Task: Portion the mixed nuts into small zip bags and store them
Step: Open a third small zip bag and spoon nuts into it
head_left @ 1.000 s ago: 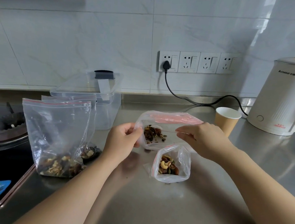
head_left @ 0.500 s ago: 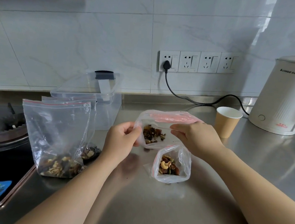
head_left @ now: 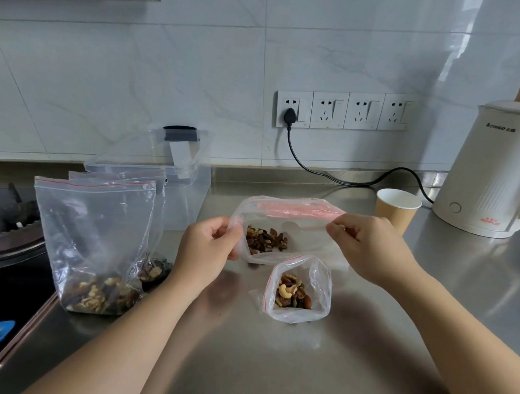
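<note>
A person's left hand (head_left: 209, 245) and right hand (head_left: 370, 246) are pinching opposite ends of a small zip bag of mixed nuts (head_left: 284, 233), holding it above a steel counter (head_left: 270, 368), behind another filled bag (head_left: 299, 288).

2 bare forearms enter from 6 o'clock; the left hand (head_left: 208, 248) and right hand (head_left: 370, 246) wear no sleeves, gloves or jewellery.

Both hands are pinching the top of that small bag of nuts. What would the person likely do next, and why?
Probably press the strip closed. The left hand and right hand hold the two ends of the small zip bag, stretched taut; its nuts are already inside, and its pink zip strip looks not yet sealed.
</note>
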